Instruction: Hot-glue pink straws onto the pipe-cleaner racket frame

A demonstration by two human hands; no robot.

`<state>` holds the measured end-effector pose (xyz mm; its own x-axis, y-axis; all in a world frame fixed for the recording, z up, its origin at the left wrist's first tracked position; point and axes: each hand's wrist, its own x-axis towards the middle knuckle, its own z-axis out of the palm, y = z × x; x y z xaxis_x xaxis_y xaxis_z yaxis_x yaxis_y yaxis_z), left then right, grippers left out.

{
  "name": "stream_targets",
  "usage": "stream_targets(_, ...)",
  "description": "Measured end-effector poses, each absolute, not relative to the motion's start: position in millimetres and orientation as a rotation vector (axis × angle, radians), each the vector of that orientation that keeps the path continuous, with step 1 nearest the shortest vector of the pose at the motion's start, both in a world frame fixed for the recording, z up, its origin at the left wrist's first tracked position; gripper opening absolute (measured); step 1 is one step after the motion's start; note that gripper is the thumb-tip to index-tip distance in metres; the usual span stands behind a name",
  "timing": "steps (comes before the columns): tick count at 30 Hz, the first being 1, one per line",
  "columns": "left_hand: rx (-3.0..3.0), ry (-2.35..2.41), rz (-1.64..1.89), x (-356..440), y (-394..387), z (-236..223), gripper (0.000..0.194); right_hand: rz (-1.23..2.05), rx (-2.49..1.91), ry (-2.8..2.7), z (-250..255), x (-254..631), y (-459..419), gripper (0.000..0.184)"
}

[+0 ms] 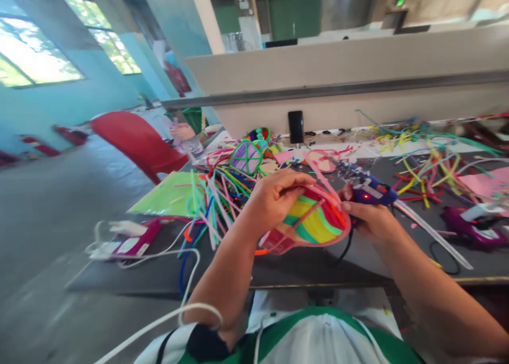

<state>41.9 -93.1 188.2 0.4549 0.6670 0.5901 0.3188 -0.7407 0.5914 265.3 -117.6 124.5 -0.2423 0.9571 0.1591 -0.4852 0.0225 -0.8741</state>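
Note:
My left hand [274, 197] is closed on the top edge of a striped pipe-cleaner craft piece [314, 218], rounded, with yellow, green, teal and red bands and a pink rim. My right hand [371, 223] is wrapped around a blue hot glue gun [374, 190] with a small red light on. Its thumb lies against the right edge of the craft piece. A clear glue stick [435, 235] sticks out of the gun's back. Grey glue-like stuff covers the front of the gun, and its tip cannot be made out. A pink strip [321, 173] rises behind the piece.
Loose pipe cleaners [217, 205] lie left of my hands, more [425, 173] to the right. A purple-and-green craft piece [246, 157] is behind. A phone [295, 127] leans on the partition. Purple power strips [139, 239] and a white cable [159, 253] flank the work. A red chair [131, 141] stands left.

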Motion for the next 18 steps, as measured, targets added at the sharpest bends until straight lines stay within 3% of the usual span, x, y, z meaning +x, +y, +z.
stream_targets(18,2.34,0.81,0.594,44.3,-149.6,250.0,0.031,1.522,-0.381,-1.172,146.9,265.1,-178.1,0.02)
